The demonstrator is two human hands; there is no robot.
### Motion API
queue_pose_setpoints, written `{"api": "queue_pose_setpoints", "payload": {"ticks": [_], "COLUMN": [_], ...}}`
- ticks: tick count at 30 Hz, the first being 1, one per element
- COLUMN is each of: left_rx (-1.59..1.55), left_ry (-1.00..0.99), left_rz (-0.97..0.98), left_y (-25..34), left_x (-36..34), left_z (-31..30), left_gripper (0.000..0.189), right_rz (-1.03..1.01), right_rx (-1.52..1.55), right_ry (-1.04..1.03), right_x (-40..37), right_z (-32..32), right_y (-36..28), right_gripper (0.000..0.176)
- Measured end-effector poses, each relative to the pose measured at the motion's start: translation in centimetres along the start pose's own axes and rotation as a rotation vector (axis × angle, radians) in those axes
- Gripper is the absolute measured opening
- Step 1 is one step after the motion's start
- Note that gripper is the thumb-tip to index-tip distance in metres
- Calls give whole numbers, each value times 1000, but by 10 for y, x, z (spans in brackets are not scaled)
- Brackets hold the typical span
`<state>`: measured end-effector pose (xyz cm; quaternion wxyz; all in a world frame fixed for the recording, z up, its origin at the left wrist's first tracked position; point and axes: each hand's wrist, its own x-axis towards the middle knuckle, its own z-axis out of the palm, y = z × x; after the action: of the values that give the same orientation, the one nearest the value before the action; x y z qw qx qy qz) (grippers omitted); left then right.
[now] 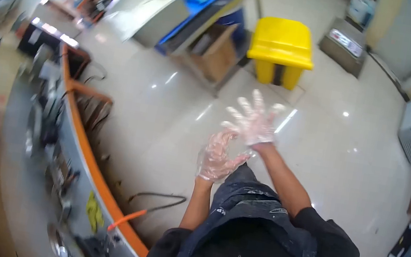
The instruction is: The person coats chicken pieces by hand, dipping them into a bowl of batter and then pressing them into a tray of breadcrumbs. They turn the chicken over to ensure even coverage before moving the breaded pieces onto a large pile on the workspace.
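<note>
Both hands wear thin clear plastic gloves and are raised in front of the dark apron (pixel 253 200). My right hand (pixel 255 120) has its fingers spread wide, with nothing in it. Just below and to the left of it, my left hand (pixel 219 157) is held with fingers curved and thumb apart, also without any object. The two hands are close together; whether the gloves touch is unclear. The glove plastic is loose around the left fingers and wrist.
A yellow bin (pixel 282 49) stands ahead, right of a table (pixel 212 19) bearing a grey tray (pixel 151 12). Along the left runs a curved orange-edged workbench (pixel 81 130) with tools. A metal box (pixel 343 45) sits on the floor at the upper right.
</note>
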<state>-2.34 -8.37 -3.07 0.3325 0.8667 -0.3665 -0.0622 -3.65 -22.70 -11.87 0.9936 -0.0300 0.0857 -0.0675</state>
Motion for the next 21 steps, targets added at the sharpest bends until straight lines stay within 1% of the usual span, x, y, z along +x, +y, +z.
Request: {"api": "queue_pose_setpoints", "payload": {"ticks": [2,3,4,5,6,7,8,9,10,12,13,14,15,16,17,19,20,21], "left_rx": [120,-1,-30,-35,60,80,70,-24,-92,-146,-103,-144,-177,-212,-276,-230,-198,-140], "left_ry": [11,227,264,247,150,159,213,106,109,35,-5,-36,-71,-92,-14,-53,-79,-97], "left_rz": [85,259,318,354,360,430,509,588,648,721,740,780,818,861,933,954,952,871], "left_y": [-1,12,14,9,-13,-15,-1,23,48,72,79,91,103,111,112,122,121,116], "left_x": [36,126,164,182,181,210,249,297,344,407,436,464,494,524,548,599,625,648], "left_z": [18,57,75,81,93,116,143,153,164,188,201,212,221,233,252,267,275,285], "left_gripper": [53,50,46,43,38,33,28,18,16,13,15,17,18,19,21,20,20,18], "right_rz": [-18,-123,-177,-224,-232,-280,-339,-387,-464,-551,-584,-601,-602,-597,-592,-519,-505,-503], "right_rx": [116,-112,-146,-123,8,18,-16,16,-37,-43,40,-227,-487,-497,-507,-4,65,51], "right_ry": [107,3,15,59,188,260,316,376,331,267,332,404,472,498,525,515,523,531], "right_x": [36,95,120,132,135,142,151,161,171,195,207,218,234,248,262,280,303,331], "right_z": [-12,17,21,21,-10,-11,-4,17,30,18,20,-8,-56,-58,-58,-5,4,9], "right_y": [1,-101,-137,-149,-133,-158,-200,-248,-297,-358,-386,-418,-450,-481,-511,-553,-578,-600], "right_gripper": [84,84,84,84,84,84,84,83,86,90,95,95,96,96,96,95,95,96]}}
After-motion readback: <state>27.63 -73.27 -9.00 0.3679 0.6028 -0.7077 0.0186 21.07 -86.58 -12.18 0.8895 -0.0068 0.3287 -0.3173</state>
